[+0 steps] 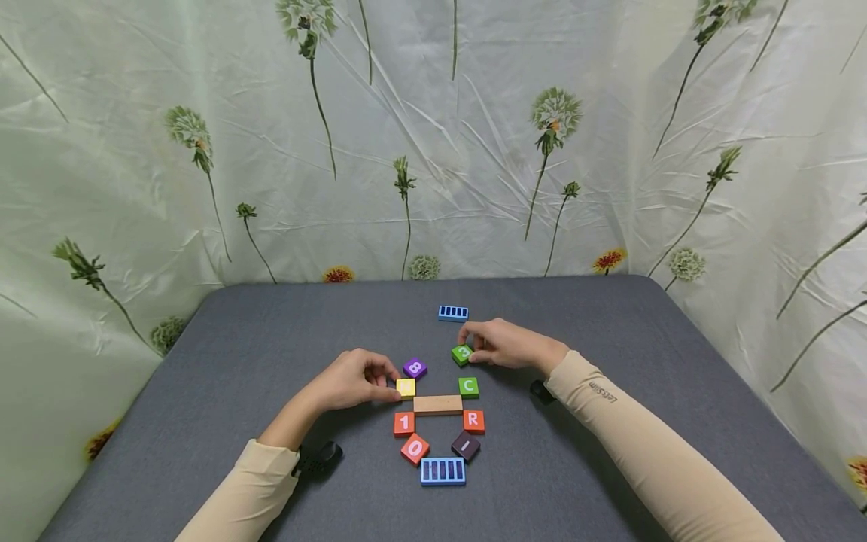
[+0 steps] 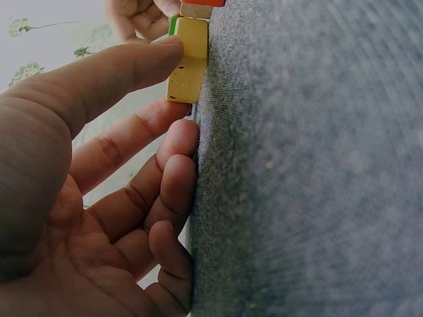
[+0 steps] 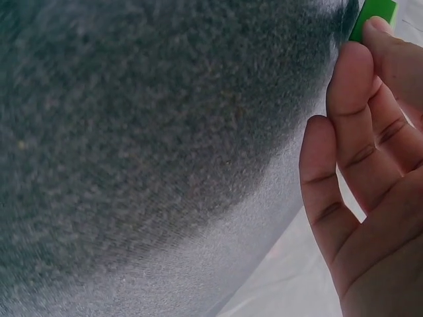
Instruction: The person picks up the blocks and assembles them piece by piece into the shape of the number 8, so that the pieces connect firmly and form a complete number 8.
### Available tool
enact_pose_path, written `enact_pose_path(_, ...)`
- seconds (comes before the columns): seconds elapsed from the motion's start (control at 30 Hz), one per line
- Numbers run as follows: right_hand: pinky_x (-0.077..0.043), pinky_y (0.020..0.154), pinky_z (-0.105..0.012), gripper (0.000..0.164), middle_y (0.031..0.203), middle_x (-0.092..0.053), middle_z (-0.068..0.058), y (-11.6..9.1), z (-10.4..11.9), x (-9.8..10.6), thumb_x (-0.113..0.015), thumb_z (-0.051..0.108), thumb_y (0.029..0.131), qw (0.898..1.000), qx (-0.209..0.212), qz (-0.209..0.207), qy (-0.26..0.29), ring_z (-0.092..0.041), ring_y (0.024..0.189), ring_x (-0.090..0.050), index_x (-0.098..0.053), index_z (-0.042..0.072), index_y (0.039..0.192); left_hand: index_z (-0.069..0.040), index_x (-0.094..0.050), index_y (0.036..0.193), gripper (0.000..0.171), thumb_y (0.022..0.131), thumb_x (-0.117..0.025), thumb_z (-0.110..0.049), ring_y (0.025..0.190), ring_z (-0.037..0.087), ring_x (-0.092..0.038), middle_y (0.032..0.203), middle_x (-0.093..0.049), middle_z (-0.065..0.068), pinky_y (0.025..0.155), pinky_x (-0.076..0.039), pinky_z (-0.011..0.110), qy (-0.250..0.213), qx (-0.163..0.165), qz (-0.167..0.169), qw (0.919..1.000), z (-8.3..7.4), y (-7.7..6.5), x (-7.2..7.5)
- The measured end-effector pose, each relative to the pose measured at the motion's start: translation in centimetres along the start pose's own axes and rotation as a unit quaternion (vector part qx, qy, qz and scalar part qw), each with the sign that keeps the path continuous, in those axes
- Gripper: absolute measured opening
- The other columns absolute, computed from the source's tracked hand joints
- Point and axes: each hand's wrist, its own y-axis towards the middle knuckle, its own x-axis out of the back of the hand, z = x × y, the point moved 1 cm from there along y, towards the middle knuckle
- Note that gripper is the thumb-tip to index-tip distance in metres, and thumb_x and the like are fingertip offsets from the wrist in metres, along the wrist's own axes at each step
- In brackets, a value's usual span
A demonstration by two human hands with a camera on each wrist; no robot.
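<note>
My left hand (image 1: 354, 379) pinches a yellow square block (image 1: 406, 388) between thumb and index finger at the left end of a plain wooden bar (image 1: 437, 406). In the left wrist view the yellow block (image 2: 188, 63) stands edge-on at the cloth, the thumb on its side. Farther back, my right hand (image 1: 509, 345) grips a green block marked 3 (image 1: 462, 354), turned at an angle. Only a corner of that green block (image 3: 380, 10) shows in the right wrist view. A purple 8 block (image 1: 415, 368) lies just behind the yellow one, and a green C block (image 1: 469, 388) sits behind the bar's right end.
In front of the bar lie red blocks marked 1 (image 1: 404, 424), R (image 1: 474, 421) and 0 (image 1: 415, 449), plus a dark purple block (image 1: 466, 446). A blue slotted block (image 1: 443, 472) is nearest; another blue slotted block (image 1: 453, 313) lies at the back. Floral curtain (image 1: 474, 188) surrounds the grey table (image 1: 576, 482).
</note>
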Motion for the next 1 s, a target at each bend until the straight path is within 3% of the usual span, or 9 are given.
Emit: enact_pose_path(1.0, -0.045, 0.066, -0.022, 0.024, 0.084, -0.064, 0.003, -0.04, 0.85, -0.73, -0.074, 0.017, 0.103, 0.998, 0.051, 0.025, 0.005, -0.002, 0.07, -0.051, -0.069, 0.016, 0.127, -0.013, -0.08, 0.102, 0.019, 0.088, -0.09, -0.022, 0.068, 0.011, -0.055, 0.075, -0.065, -0.005, 0.062, -0.042, 0.025, 0.006, -0.006, -0.004, 1.0, 0.03, 0.05, 0.01)
